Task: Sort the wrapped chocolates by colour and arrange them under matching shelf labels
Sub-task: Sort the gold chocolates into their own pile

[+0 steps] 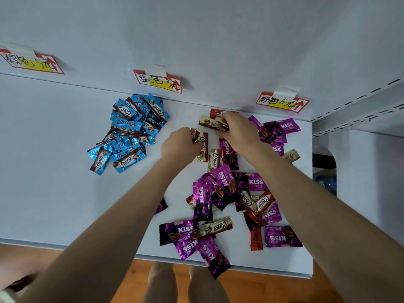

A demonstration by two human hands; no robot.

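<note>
The white shelf [54,171] carries everything. The mixed heap [220,193] sprawls from its front edge to its back edge at the right end: glossy purple wrappers, with gold and a few red ones among them. The blue pile [129,132] lies apart, against the back edge under the middle label [158,82], and looks sorted.

Both hands seem to be picking gold out of the heap. The right hand [238,130], near the back edge beside the right label [282,102], has its fingers curled round a gold bundle [213,123]. The left hand [178,143], between the two piles, pinches more gold chocolates [202,147] in bent fingers.

To do this well, lift each gold piece clear so that no purple neighbour rides along. The foil looks slippery, so keep each handful small. Check that the label matches before setting gold down; the left label [30,62] is too skewed to read.
</note>
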